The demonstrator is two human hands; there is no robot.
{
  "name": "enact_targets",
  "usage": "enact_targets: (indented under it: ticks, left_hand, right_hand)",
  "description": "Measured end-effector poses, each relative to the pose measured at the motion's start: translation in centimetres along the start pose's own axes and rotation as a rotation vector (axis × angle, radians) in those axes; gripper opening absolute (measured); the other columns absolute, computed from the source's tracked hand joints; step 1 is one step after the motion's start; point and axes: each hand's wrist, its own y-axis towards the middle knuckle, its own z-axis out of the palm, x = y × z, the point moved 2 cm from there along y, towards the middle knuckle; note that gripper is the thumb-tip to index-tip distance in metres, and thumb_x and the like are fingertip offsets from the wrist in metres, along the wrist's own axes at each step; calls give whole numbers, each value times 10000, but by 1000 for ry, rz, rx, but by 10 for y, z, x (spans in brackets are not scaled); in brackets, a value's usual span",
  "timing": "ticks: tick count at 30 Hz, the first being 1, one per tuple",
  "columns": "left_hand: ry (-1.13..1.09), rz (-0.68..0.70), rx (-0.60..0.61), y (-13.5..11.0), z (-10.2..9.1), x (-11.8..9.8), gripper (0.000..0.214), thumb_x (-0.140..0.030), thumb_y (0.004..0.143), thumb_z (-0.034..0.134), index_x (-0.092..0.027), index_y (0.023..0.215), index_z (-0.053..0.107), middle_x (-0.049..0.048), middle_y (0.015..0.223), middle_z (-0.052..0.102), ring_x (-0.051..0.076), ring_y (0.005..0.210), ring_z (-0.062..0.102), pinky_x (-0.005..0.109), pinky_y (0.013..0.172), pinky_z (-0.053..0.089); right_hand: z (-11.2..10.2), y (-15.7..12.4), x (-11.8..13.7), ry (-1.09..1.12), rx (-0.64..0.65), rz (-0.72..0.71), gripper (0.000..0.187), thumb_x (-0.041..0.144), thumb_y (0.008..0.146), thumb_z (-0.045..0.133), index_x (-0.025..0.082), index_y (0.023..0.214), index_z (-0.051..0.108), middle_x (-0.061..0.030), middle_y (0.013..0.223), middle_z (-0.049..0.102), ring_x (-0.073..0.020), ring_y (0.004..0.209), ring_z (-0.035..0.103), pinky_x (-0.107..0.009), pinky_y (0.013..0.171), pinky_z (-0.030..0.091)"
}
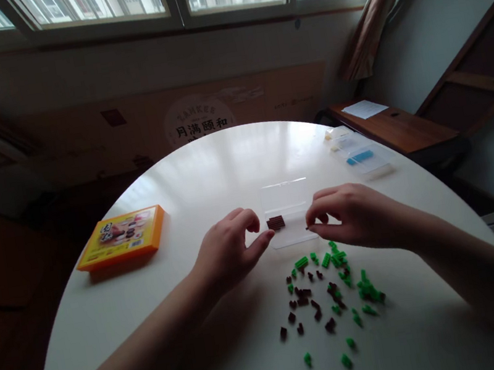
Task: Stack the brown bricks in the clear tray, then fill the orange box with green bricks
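An open clear plastic box (295, 238) lies on the table between my two hands, its lid (284, 193) tipped toward the window. Inside, at its left end, sits a dark brown block of joined toy bricks (276, 223). My left hand (233, 246) is beside that block, thumb stretched toward it and index finger curled, with a gap between them. My right hand (358, 217), over the box's right end, pinches a tiny dark brick (309, 228). Closer to me, loose green bricks (327, 260) and brown bricks (302, 294) are scattered on the tabletop.
A yellow-orange box (121, 237) stands on the table at the left. At the far right edge are clear cases (373, 166), one with a blue piece (359, 157) inside. Behind the round white table (206, 166) is a wooden chair (401, 123) bearing a sheet of paper (365, 109).
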Motion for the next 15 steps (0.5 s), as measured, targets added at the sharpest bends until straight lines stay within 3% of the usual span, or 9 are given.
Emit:
enact_targets:
  ticks: [3, 6, 10, 15]
  left_hand:
    - [-47, -17, 19, 0, 7, 2, 259, -453, 832, 605, -213, 851, 507, -2, 837, 567, 134, 635, 511, 272, 580, 397]
    - [-92, -18, 45, 0, 11, 3, 282, -469, 824, 609, -221, 910, 505, 12, 888, 579, 153, 687, 546, 295, 621, 438]
    - [-100, 2, 68, 0, 13, 2, 295, -482, 821, 601, -224, 925, 505, 22, 899, 588, 169, 726, 547, 323, 670, 462]
    - [-76, -9, 93, 0, 11, -1, 302, -491, 809, 601, -222, 908, 504, 34, 899, 600, 187, 762, 553, 326, 674, 461]
  right_hand:
    - [10, 12, -9, -85, -48, 96, 110, 217, 825, 618, 223, 830, 728, 7, 779, 679, -116, 663, 574, -246, 621, 380]
    - [22, 21, -12, -137, 0, 134, 116, 241, 818, 626, 249, 809, 741, 14, 786, 694, -133, 682, 585, -258, 617, 369]
    - [30, 28, -10, -122, 50, 138, 129, 261, 824, 633, 280, 824, 760, 23, 810, 715, -142, 711, 606, -261, 621, 374]
    - [27, 25, -9, -51, 11, 105, 151, 258, 844, 637, 282, 890, 778, 11, 830, 720, -129, 715, 617, -251, 636, 399]
